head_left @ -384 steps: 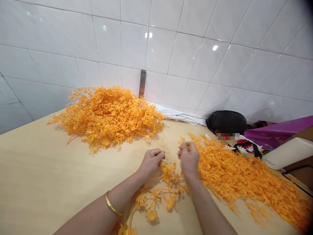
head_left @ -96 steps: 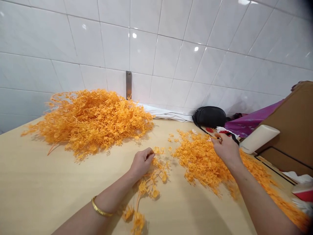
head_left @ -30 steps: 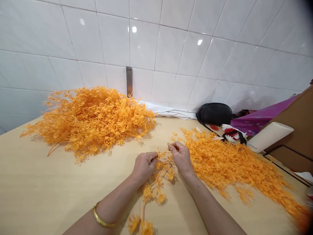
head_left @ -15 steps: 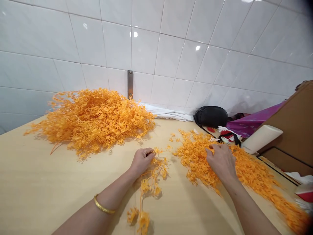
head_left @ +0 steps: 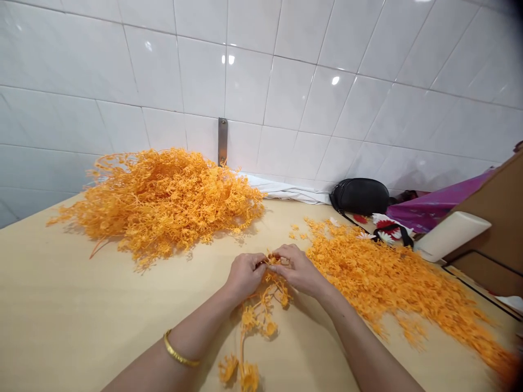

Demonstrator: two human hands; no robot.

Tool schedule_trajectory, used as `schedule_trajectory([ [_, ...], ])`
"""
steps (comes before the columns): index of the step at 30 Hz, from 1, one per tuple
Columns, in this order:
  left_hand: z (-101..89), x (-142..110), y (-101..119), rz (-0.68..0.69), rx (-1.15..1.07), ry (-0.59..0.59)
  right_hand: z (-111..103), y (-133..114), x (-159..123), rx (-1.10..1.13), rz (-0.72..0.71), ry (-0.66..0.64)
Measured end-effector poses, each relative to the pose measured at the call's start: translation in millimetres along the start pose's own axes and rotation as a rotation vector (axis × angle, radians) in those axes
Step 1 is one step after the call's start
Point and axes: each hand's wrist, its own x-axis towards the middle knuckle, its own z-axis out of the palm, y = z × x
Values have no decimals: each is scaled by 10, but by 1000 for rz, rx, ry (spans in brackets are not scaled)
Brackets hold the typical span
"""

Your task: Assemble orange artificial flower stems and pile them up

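Observation:
My left hand (head_left: 247, 275) pinches an orange plastic flower stem (head_left: 242, 345), whose branches and cup-like blossoms trail toward me over the table. Meeting it from the right, my right hand (head_left: 297, 269) has thumb and fingers closed around a small orange flower piece (head_left: 274, 261) at the stem's far end. The fingertips of both hands nearly touch, and they partly hide that spot. Beside my right hand spreads a heap of loose orange plastic flowers (head_left: 379, 272). Farther back on the left lies a big bundle of branched orange flower stems (head_left: 175, 201).
A black pouch (head_left: 362, 196) rests near the tiled wall (head_left: 245, 81), by red and white flowers (head_left: 386, 226). To the right are a cream-coloured bottle (head_left: 453, 235), a brown cardboard box (head_left: 486, 234) and purple fabric (head_left: 433, 204). White cloth (head_left: 286, 189) lies along the wall.
My right hand has left the loose flower heap and moved left to meet my left hand at the stem's end. My left hand keeps its pinch; the view has shifted slightly.

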Motion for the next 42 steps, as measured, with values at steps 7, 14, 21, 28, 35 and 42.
schedule_trajectory([
  [7, -5, -30, 30, 34, 117, -19, 134, 202, 91, 624, 253, 260],
  [14, -15, -26, 4, -14, 61, 42, -524, 587, -3, 646, 456, 964],
  [21, -2, -34, 15, 20, 20, 53, -585, 409, -221, 808, 596, 617],
  [28, 11, -44, -20, 38, 33, 47, -159, 193, -158, 1057, 743, 243],
  [35, 30, -22, -18, 44, 46, 41, 71, 201, 77, 904, 574, 461],
  [42, -7, 26, -63, -127, -400, 183, -969, 505, 56, 616, 567, 973],
])
